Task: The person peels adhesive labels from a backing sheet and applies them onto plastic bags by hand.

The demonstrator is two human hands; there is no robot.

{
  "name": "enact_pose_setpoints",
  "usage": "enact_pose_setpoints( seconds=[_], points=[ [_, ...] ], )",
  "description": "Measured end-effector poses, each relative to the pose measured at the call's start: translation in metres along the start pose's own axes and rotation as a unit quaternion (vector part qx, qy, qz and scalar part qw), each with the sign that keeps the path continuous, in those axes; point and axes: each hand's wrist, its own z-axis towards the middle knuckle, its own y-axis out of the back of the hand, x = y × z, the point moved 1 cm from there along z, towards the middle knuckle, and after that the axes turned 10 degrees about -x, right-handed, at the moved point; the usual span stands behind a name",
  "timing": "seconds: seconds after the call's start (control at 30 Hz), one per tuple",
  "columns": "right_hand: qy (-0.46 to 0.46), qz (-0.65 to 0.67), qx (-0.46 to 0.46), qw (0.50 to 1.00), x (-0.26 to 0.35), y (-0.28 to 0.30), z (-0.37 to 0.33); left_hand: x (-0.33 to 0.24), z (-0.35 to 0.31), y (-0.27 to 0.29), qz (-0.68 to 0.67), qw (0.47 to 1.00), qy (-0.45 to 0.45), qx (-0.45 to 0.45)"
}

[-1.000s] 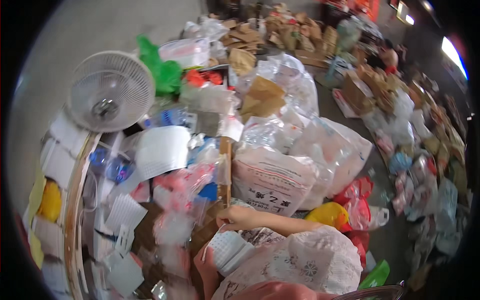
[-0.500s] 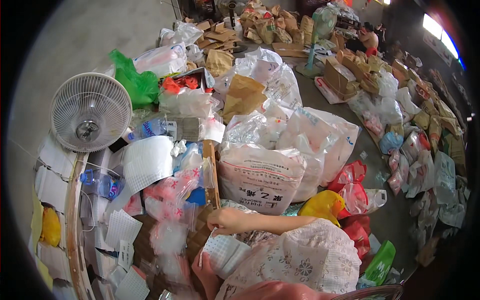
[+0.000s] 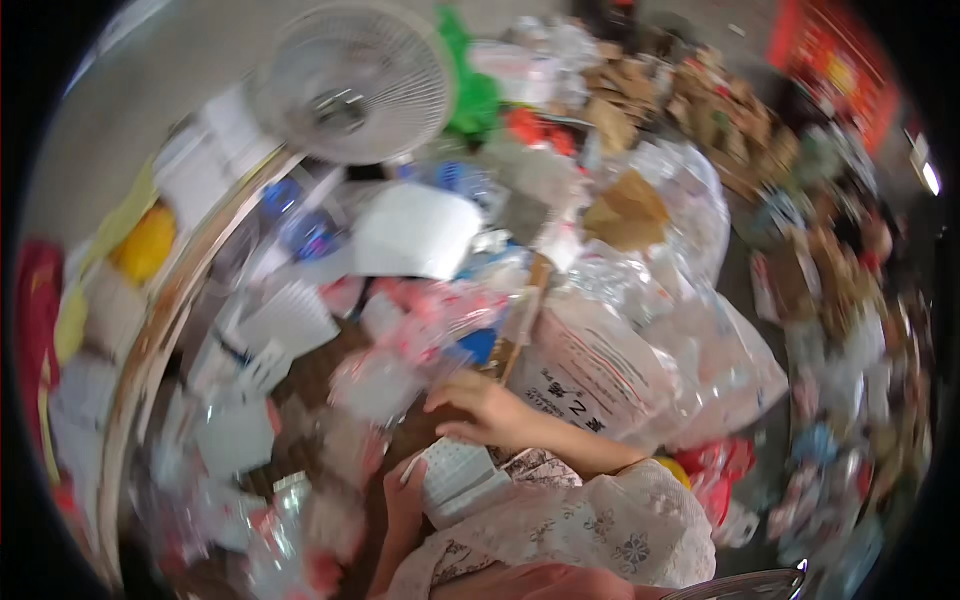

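My left hand (image 3: 402, 495) grips a small stack of white dotted sheets (image 3: 460, 483) by its left edge, close over my lap. Just above the stack is my right hand (image 3: 478, 408), its fingers apart and nothing seen in them. Beyond its fingertips lie clear plastic bags (image 3: 378, 388) and pink-printed bags (image 3: 435, 320), blurred by motion. Other dotted sheets (image 3: 290, 318) rest farther left on the brown tabletop (image 3: 300, 410). A patterned light cloth (image 3: 600, 525) covers my lap and right upper arm.
A white fan (image 3: 345, 100) stands at the far left, near plastic bottles (image 3: 312, 235) and a large white sheet (image 3: 418, 230). A wooden edge (image 3: 190, 290) runs along the left. Big white sacks (image 3: 605, 350) stand to the right, with a brown paper bag (image 3: 628, 212) behind.
The view has swung left, and the picture is now blurred. My right hand has come off the sheets' edge and its fingers have spread. My left hand keeps its hold.
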Motion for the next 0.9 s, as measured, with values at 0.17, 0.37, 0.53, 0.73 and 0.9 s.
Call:
enact_pose_setpoints(
  seconds=[0.17, 0.37, 0.53, 0.73, 0.9],
  points=[
    [0.244, 0.348, 0.040, 0.904, 0.081, 0.005, 0.071, 0.013, -0.016, 0.014, -0.010, 0.999, -0.032, -0.016],
    [0.252, 0.610, 0.154, 0.735, 0.124, -0.055, 0.097, 0.022, -0.043, 0.036, 0.005, 0.985, -0.084, -0.153],
    [0.256, 0.683, 0.239, 0.641, 0.133, -0.107, 0.096, 0.020, -0.070, 0.059, -0.103, 0.964, 0.010, -0.247],
    [0.243, 0.697, 0.295, 0.607, 0.140, -0.134, 0.101, 0.017, -0.079, 0.070, -0.043, 0.952, -0.050, -0.298],
    [0.231, 0.742, 0.252, 0.576, 0.141, -0.155, 0.103, 0.027, -0.088, 0.077, -0.046, 0.942, -0.032, -0.331]
  ],
)
